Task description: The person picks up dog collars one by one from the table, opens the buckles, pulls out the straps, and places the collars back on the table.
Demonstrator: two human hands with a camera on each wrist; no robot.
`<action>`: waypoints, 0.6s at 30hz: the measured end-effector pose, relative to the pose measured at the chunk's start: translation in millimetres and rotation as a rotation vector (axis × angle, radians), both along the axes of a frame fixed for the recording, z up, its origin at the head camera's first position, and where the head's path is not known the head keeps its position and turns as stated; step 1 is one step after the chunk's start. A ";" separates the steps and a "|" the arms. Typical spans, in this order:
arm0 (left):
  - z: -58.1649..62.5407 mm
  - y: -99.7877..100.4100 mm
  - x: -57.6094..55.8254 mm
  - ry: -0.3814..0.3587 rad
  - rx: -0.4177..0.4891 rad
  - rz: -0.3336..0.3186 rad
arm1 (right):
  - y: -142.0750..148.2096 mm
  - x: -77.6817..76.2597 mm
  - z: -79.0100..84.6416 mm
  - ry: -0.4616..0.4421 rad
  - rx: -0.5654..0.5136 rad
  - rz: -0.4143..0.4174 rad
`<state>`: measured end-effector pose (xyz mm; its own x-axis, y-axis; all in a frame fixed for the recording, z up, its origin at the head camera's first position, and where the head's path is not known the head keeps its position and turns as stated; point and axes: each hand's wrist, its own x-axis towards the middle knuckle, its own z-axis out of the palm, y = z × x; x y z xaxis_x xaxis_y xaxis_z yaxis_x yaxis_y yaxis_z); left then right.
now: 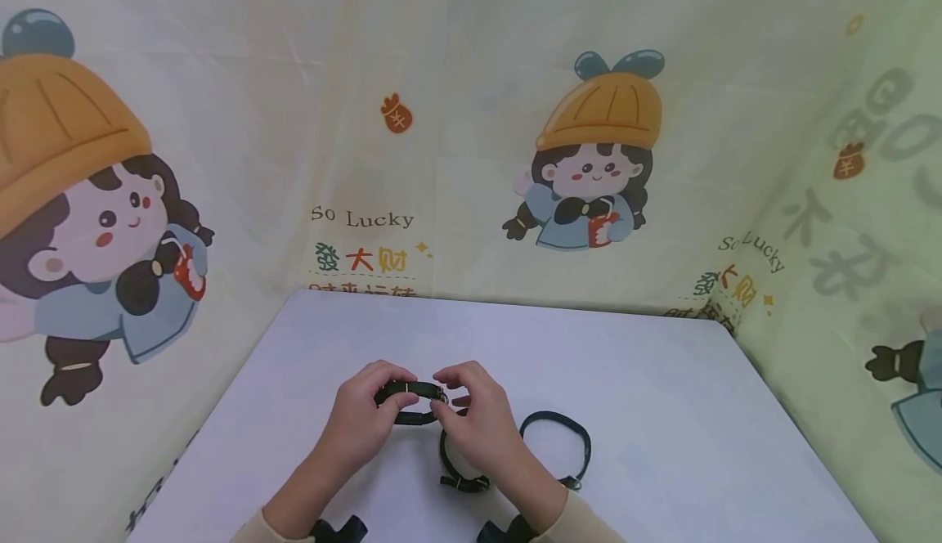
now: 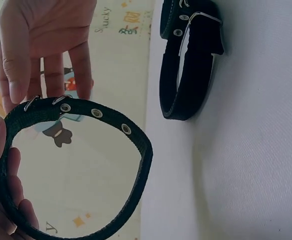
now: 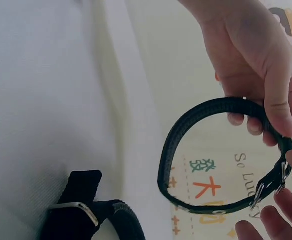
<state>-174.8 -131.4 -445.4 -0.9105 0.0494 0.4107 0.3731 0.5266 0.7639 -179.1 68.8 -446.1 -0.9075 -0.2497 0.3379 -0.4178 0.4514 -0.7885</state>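
Note:
A round dark strap collar is up between both hands, its metal buckle and rings toward the right hand. Metal-rimmed eyelets run along the strap. My left hand grips the collar's left side, thumb on the near face and fingers curled round behind. Beside the buckle end is my right hand, its long, spread fingers close about the metal parts, thumb to one side and fingertips at the other. A second dark collar lies on the table below the right hand, partly hidden by it.
A third collar lies to the right of my right forearm, which covers part of it. Everything is on a white table. Cloth curtains with cartoon prints hang behind the table and at both sides. Black wrist mounts show at the bottom edge.

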 end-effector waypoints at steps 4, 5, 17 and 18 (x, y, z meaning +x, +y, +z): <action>-0.5 2.5 0.3 0.019 -0.011 -0.013 | -1.8 1.0 2.1 0.036 0.012 0.007; -0.7 3.0 0.4 0.027 -0.015 -0.016 | -2.4 1.2 2.6 0.039 0.014 0.010; 0.3 6.5 0.7 0.023 -0.041 -0.025 | -4.9 2.2 6.9 0.043 0.016 0.007; 0.8 6.8 0.9 0.026 -0.042 -0.028 | -5.1 2.0 7.0 0.043 0.019 0.004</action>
<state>-173.9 -124.7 -444.6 -0.8974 0.0931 0.4314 0.4080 0.5472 0.7308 -177.1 63.7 -439.2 -0.8912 -0.2602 0.3716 -0.4529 0.4639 -0.7613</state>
